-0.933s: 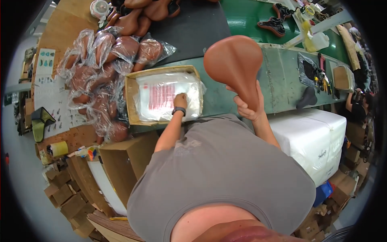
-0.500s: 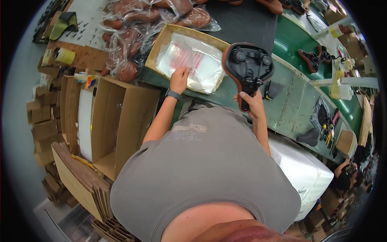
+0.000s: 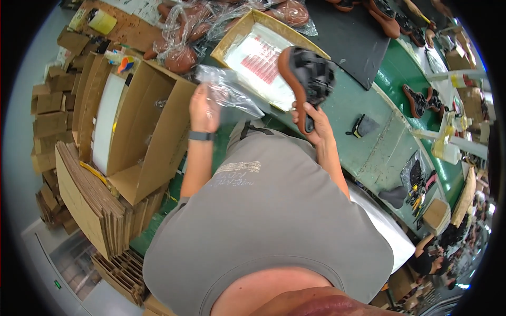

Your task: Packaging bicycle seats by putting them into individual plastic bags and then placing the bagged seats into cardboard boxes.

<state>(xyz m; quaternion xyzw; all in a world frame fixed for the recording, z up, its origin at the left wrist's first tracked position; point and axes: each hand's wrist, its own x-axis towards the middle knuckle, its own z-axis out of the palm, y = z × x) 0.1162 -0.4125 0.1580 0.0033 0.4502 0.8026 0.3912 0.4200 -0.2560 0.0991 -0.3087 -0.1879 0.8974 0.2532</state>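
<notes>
The left hand (image 3: 204, 111) holds a clear bag (image 3: 232, 94); the saddle (image 3: 311, 73) could tip, the right hand (image 3: 316, 125) gripping only its nose.

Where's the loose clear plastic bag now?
In the head view, left of centre, the bag is in the left hand, just beside the open box.

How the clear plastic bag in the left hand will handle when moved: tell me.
The bag is probably floppy, since its film shows creases and folds beyond the left hand. It looks thin and see-through, so likely very light. Its glossy sheen suggests it may be slippery.
</notes>
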